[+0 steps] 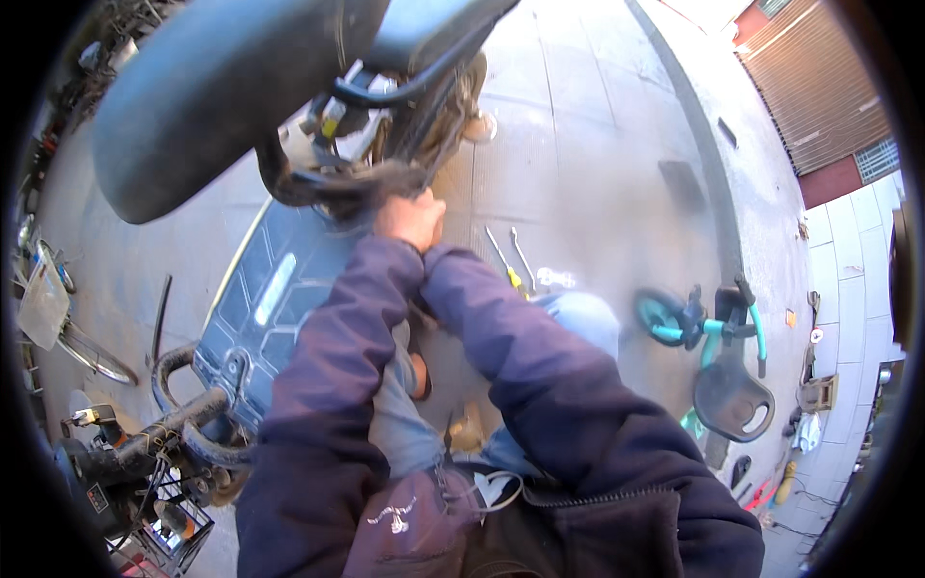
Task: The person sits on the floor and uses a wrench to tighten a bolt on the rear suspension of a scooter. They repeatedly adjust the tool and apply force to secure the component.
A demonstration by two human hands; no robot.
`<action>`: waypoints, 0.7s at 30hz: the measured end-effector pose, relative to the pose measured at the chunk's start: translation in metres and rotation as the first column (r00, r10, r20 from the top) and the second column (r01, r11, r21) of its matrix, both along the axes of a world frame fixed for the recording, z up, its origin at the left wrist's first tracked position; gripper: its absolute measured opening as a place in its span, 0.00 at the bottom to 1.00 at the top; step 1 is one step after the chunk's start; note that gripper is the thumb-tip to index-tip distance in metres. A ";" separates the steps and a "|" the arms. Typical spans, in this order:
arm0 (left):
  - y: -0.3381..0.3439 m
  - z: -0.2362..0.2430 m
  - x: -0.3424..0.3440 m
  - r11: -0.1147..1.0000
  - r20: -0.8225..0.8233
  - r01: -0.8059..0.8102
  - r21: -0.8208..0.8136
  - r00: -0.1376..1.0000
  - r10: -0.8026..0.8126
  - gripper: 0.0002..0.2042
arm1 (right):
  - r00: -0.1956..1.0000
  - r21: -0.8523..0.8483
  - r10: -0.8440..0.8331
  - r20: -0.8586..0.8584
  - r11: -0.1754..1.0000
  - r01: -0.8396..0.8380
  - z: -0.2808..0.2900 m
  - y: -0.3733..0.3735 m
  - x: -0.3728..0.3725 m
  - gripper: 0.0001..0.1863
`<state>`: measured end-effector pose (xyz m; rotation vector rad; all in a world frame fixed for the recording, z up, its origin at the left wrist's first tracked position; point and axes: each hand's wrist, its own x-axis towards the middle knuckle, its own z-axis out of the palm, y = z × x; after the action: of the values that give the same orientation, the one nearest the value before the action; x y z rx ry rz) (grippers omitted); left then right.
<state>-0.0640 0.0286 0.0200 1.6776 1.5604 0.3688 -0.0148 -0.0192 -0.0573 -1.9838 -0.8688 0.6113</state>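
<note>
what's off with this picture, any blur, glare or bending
Head view: dark rounded border, and the grey ground strip curves toward the right rim; head view: hazy smear over the paving right of the hands; head view: left hand looks soft; head view: upper right edge almost washed out to white.

Fingers (pixel 424 206) bunched at dark vehicle frame (pixel 371 183), black seat (pixel 217 106) upper left, tools (pixel 515 277) on paving (pixel 520 135), teal bike (pixel 712 329)

Bright daylight; pavement (pixel 520 106) pale, washed-out beyond hands (pixel 409 223). Hazy smear right of hands, slight blur at them. Soft sheen on dark rounded part (pixel 226 106) ahead-left. Fisheye bends edges; rim black.
</note>
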 end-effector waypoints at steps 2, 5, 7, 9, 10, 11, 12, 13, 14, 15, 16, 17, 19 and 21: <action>-0.002 -0.009 0.001 0.999 0.025 -0.048 0.017 0.999 0.047 0.38 | 1.000 0.009 -0.017 0.005 1.000 0.017 0.008 0.001 0.001 0.18; -0.005 -0.018 -0.003 0.993 0.118 -0.051 0.106 0.992 0.038 0.39 | 1.000 0.004 -0.012 0.002 1.000 0.012 0.011 0.003 0.002 0.18; -0.008 -0.019 -0.004 0.993 0.117 -0.067 0.101 0.992 0.055 0.39 | 1.000 0.003 -0.021 -0.007 1.000 0.021 0.010 -0.001 0.001 0.18; -0.008 -0.009 -0.005 0.995 0.149 -0.067 0.077 0.987 0.055 0.38 | 1.000 -0.006 -0.023 0.002 1.000 0.023 0.011 -0.003 0.005 0.18; -0.009 -0.004 -0.007 0.997 0.175 -0.055 0.046 0.983 0.047 0.37 | 1.000 -0.004 -0.026 -0.001 1.000 0.026 0.011 -0.003 0.005 0.18; -0.008 -0.005 -0.008 0.999 0.202 -0.043 0.015 0.979 0.039 0.36 | 0.999 -0.006 -0.032 0.002 0.999 0.032 0.012 -0.001 0.006 0.18; -0.006 -0.016 -0.008 0.999 0.192 -0.037 0.039 0.981 0.029 0.37 | 0.999 0.001 -0.033 0.002 0.999 0.033 0.015 0.000 0.008 0.19; -0.002 -0.026 -0.008 0.998 0.212 0.028 0.048 0.977 -0.037 0.37 | 0.999 0.018 -0.038 -0.006 0.999 0.038 0.019 0.007 0.014 0.19; 0.002 -0.033 -0.011 0.999 0.310 0.044 0.000 0.950 -0.042 0.35 | 0.999 0.029 -0.030 -0.039 0.999 0.031 0.021 0.013 0.015 0.19; 0.004 -0.040 -0.015 0.997 0.406 0.064 -0.046 0.913 -0.040 0.32 | 0.996 0.033 -0.025 -0.086 0.999 0.028 0.023 0.019 0.016 0.19; 0.002 -0.039 -0.015 0.993 0.504 0.064 -0.103 0.864 -0.004 0.31 | 0.982 0.006 -0.015 -0.191 1.000 0.016 0.021 0.023 0.022 0.18; -0.002 -0.035 -0.007 0.984 0.603 0.081 -0.158 0.797 0.031 0.30 | 0.959 -0.020 -0.016 -0.284 1.000 0.011 0.017 0.025 0.036 0.17; -0.006 -0.024 -0.004 0.952 0.690 0.103 -0.288 0.712 0.132 0.28 | 0.799 -0.083 -0.034 -0.601 0.996 -0.020 0.054 0.016 0.050 0.15; -0.010 -0.007 0.008 0.887 0.695 0.154 -0.435 0.684 0.222 0.27 | 0.653 -0.073 -0.056 -0.755 0.997 0.002 0.085 0.009 0.068 0.10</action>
<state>-0.0564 0.0185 0.0134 0.9243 0.9502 0.5551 0.0535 -0.0106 0.0280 -1.5388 -0.2798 1.3420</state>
